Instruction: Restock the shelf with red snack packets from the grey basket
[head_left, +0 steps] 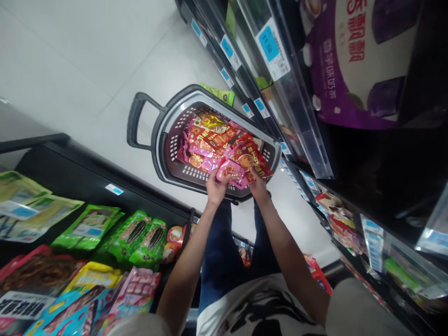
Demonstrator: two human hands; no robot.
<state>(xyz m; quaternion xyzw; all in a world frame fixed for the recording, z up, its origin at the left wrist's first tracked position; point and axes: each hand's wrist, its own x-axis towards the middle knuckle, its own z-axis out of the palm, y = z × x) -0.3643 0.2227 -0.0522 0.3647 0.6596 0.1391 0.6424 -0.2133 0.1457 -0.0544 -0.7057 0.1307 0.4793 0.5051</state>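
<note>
Left hand (216, 185) pinched a pink snack pkt (230, 171); right hand (258, 183), just beside it, gripped a red pkt (252, 158), both over the basket (167, 140). Best lifted flat, w/ neighbouring pkts left undisturbed.

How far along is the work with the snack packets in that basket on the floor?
Done: the basket already holds a heap of red and pink packets. In hand: the left hand has a grip on a pink packet, the right hand on a red packet. Left: cannot tell.
</note>
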